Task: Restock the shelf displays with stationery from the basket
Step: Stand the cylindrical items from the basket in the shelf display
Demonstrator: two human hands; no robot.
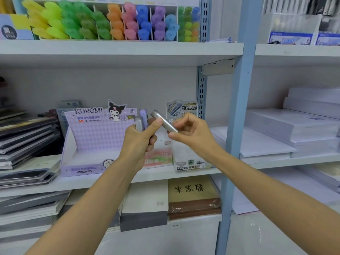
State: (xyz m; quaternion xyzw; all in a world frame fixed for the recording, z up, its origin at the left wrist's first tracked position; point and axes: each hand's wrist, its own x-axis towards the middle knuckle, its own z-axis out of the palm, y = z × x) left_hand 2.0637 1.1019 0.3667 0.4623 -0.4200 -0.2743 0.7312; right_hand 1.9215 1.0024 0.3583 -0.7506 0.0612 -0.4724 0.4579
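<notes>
left hand (139, 138) gripping lilac tubes (144, 115) blocks kuromi box (88, 142), right hand (192, 134) pinches silver tube (164, 122)

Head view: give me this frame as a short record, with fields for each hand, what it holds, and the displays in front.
left hand: grips a bunch of lilac and grey tubes, upright
right hand: pinches the lower end of a tilted silver tube
behind hands: purple Kuromi display box, visible interior bare
right of it: white lead-refill box
shelf above: coloured highlighters in compartments
</notes>
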